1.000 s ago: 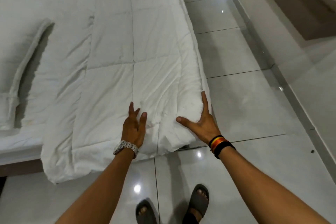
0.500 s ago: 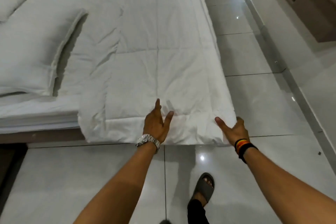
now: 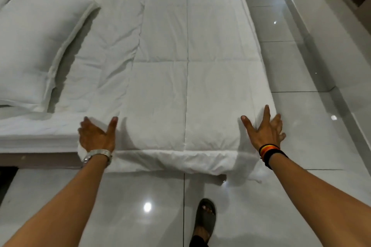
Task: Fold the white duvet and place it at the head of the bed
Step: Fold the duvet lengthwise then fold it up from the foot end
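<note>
**Duvet laid out long, both hands flat on the near end**

Duvet [image 3: 180, 78] folded into a long strip, running from the near edge of the bed [image 3: 30, 136] off toward the far end, hugging the right side of the mattress. Near end hanging a bit over the edge, with a loose corner drooping toward the floor [image 3: 301, 196] at the right.

Left hand [image 3: 96, 136] pressed flat on the near-left corner of the strip, thumb stuck out wide from the other fingers, not gripping anything. Right hand [image 3: 265, 130] flat on the near-right corner, fingers fanned out and spread, also not pinching any fabric. Silver watch [image 3: 96, 155] on the left wrist, stack of black, orange and yellow bands [image 3: 270, 151] on the right.

Pillow [image 3: 34, 56] lying to the left of the duvet, edge touching or just overlapping it, hard to say which. Glossy white tiles all around, one foot in a dark slide sandal [image 3: 204, 220] down near the bottom.
</note>
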### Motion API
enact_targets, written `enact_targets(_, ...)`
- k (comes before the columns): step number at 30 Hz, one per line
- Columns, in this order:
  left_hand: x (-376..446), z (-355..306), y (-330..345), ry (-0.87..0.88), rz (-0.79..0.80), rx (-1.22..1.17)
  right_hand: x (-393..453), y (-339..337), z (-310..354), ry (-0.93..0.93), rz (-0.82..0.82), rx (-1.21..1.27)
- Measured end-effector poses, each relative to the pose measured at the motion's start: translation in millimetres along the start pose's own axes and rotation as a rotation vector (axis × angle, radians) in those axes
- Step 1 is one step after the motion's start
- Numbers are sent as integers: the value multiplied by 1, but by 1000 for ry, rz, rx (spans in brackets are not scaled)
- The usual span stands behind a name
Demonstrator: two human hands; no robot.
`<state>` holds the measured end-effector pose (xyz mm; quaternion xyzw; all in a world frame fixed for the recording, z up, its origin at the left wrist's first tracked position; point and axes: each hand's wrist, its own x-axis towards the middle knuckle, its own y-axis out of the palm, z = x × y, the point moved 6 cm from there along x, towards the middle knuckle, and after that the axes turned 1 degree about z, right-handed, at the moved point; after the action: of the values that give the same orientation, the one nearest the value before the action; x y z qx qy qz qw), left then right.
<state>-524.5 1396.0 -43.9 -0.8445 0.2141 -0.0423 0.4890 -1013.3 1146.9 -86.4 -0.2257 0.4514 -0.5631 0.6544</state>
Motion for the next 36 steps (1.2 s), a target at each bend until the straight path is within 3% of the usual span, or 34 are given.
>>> enact_targets(9, 86, 5, 25, -290, 180, -185, 58, -5, 22, 92, -21, 67)
enact_targets(13, 76, -15, 24, -196, 193, -210, 43, -7, 48, -62, -38, 163)
enact_targets(18, 32, -42, -12, -54, 74, -312, 5, -38, 66, -143, -73, 314)
enact_targets(22, -13, 0, -66, -59, 30, -363, -57, -68, 32, -149, -104, 396)
enact_targets(26, -48, 81, -97, -129, 97, -279, -126, -49, -28, -43, -42, 378)
enact_targets(30, -47, 118, -87, -168, 226, -179, -146, -11, -52, 47, 33, 276)
enact_targets(36, -37, 115, -43, -240, 313, -265, -115, 12, -24, 17, -29, 146)
